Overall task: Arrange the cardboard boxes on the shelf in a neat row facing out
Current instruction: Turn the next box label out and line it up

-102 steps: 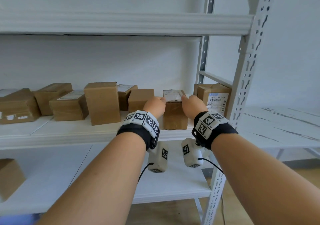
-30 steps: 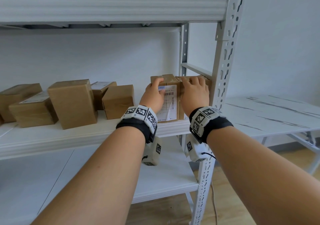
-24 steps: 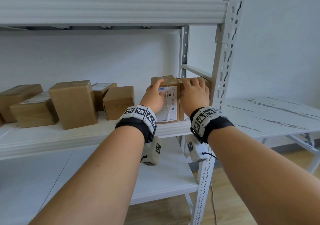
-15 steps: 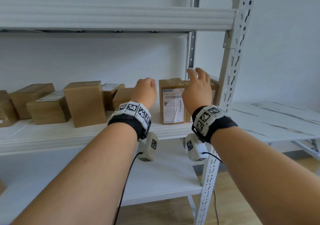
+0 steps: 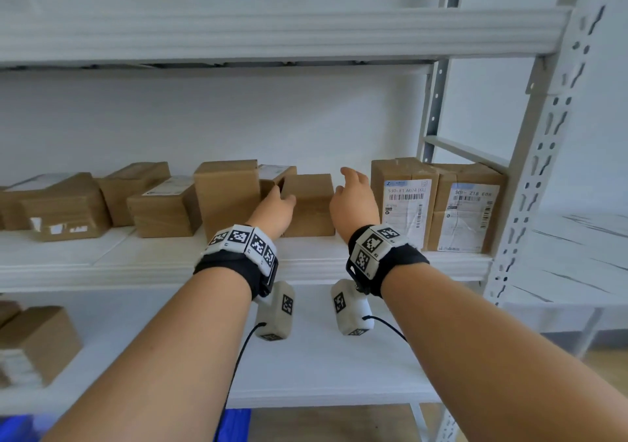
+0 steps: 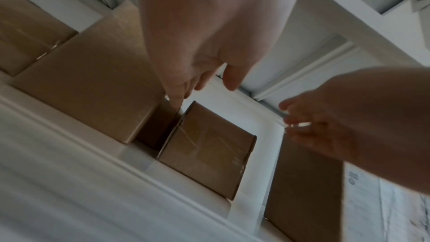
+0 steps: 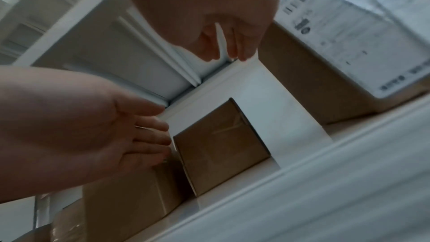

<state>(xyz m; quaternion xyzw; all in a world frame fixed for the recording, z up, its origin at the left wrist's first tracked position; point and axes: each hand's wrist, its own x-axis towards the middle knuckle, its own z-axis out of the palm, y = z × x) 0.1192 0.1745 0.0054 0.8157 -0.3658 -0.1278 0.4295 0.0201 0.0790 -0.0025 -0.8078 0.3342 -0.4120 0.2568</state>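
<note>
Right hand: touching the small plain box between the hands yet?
Apart. In the right wrist view the right hand hangs open with white shelf wall showing between its fingertips and the small plain box. The head view agrees.

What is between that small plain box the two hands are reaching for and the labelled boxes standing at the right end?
Nothing visible: bare shelf separates the small plain box from the nearest labelled box. Only the right hand hovers over that gap.

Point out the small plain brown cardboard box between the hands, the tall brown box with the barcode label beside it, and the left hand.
small plain brown cardboard box [image 5: 311, 207], head view, front face
tall barcode-labelled brown box [image 5: 404, 210], head view, white label
left hand [image 5: 273, 212], head view, back of hand
</note>
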